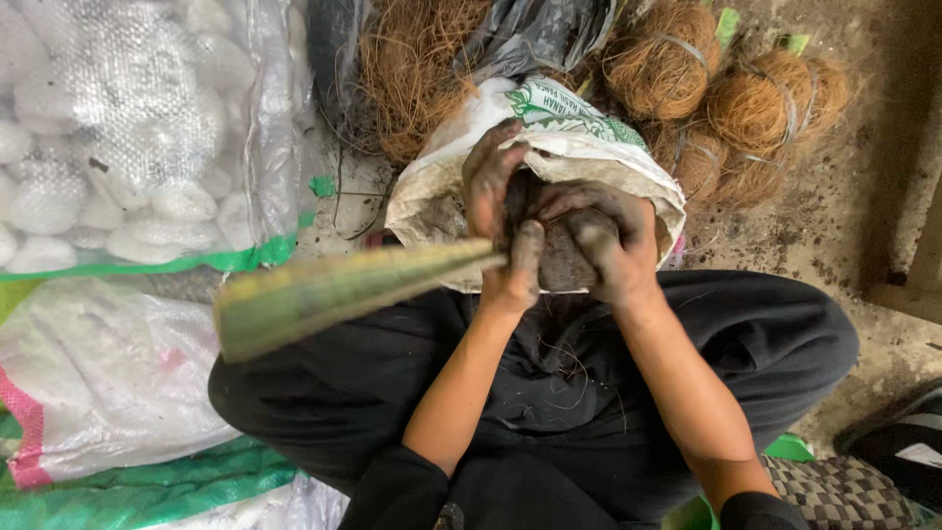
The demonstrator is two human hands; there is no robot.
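Closest to me I see my own crossed legs in black trousers [746, 344], and my two forearms reaching forward over my lap. My left hand [498, 221] and my right hand [603, 245] meet just past my knees, both smeared dark with soil. They are cupped around a dark, rounded clump of soil [561, 260], the fingers of each hand curled over it, so both are closed on that clump. A long green leaf [343, 292] sticks out sideways to my left from the same spot; its near end seems pinched under my left thumb, though I cannot tell this for sure, and its far end is blurred.

Directly behind the hands stands an open white sack [579, 142] with its rim rolled down, and the clump is held right at its mouth.

On the floor to my left lie white woven bags [98, 383] with green and pink edging. Further off on that side a clear mesh bag holds white pebbles [59, 196].

Beyond the sack sits a loose heap of brown coconut fibre [412, 69] next to black plastic sheeting [530, 34], and to its right several bound balls of fibre [667, 64] rest on the dirty floor [844, 196].
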